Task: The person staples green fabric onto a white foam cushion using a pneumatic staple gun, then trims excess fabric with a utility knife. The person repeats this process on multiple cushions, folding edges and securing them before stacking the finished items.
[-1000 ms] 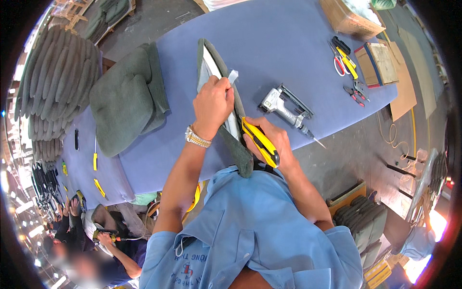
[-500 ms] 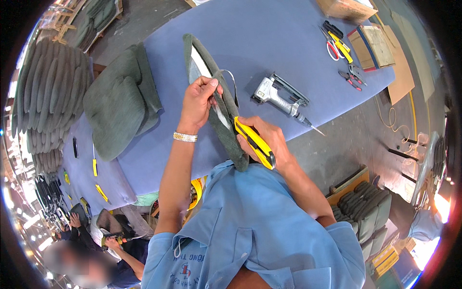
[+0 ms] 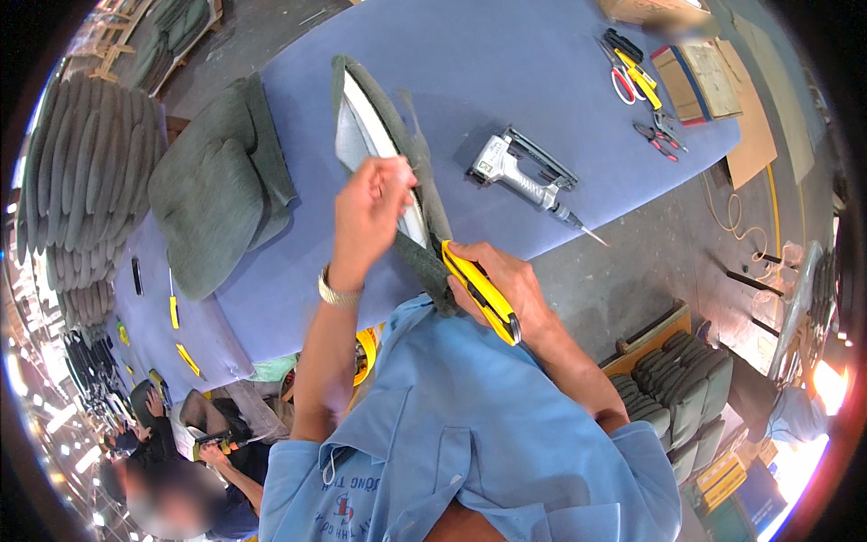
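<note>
A grey-green fabric-covered cushion (image 3: 370,86) stands tilted on edge in front of me, its pale underside (image 3: 353,135) partly showing. In my right hand (image 3: 508,283) is a yellow utility knife (image 3: 479,287), held against the cushion's lower end, with some of those fingers hidden behind it. My left hand (image 3: 368,215) is at the cushion's open edge, fingers curled together and slightly blurred; what they pinch is hard to make out. A smeared strip of fabric (image 3: 412,117) rises beside the cushion's far side.
A silver staple gun (image 3: 524,172) lies on the blue-covered table (image 3: 361,27) to the right. Beyond it are scissors (image 3: 623,86), pliers (image 3: 657,140) and a box (image 3: 709,83). Another grey cushion (image 3: 217,199) and a tall cushion stack (image 3: 86,172) stand left. A co-worker's hand (image 3: 212,454) is lower left.
My left hand has shifted slightly, its wrist turned, and it is now blurred. The cushion has tipped so more pale underside shows. The thin loop of strip has become a smear. The knife dropped slightly.
</note>
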`<state>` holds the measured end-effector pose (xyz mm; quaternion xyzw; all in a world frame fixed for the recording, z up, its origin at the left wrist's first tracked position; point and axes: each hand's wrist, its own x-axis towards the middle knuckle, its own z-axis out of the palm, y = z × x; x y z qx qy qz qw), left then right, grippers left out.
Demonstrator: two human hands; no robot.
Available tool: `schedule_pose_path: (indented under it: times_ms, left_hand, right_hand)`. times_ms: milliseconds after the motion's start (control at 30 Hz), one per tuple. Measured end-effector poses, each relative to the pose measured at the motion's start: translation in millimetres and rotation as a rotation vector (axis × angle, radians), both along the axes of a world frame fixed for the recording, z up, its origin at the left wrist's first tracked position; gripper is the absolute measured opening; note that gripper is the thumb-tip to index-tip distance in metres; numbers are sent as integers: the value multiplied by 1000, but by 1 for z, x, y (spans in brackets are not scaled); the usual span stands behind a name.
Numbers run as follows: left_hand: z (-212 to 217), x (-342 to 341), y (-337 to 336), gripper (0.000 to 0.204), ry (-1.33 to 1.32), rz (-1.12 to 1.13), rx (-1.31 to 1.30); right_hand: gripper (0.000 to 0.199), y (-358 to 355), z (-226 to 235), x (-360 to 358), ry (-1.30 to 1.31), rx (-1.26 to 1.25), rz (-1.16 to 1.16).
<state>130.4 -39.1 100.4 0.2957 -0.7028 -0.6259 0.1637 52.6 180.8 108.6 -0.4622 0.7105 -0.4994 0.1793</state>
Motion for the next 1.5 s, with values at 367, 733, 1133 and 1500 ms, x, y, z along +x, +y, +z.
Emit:
schedule_pose_path:
  times_ms: [367, 733, 1133, 1500]
  left_hand:
    - [-3, 68, 39, 12, -49, -224, -436]
    - [11, 9, 30, 43, -459, -347, -735]
    - [-24, 28, 23, 44, -235, -233, -242]
    - [-30, 30, 24, 44, -149, -155, 88]
  right_hand:
    - [40, -3, -3, 2, -47, 6, -19]
    - [38, 2, -3, 4, -28, 21, -22]
    - [38, 15, 0, 4, -34, 8, -8]
    - [41, 32, 6, 15, -44, 36, 25]
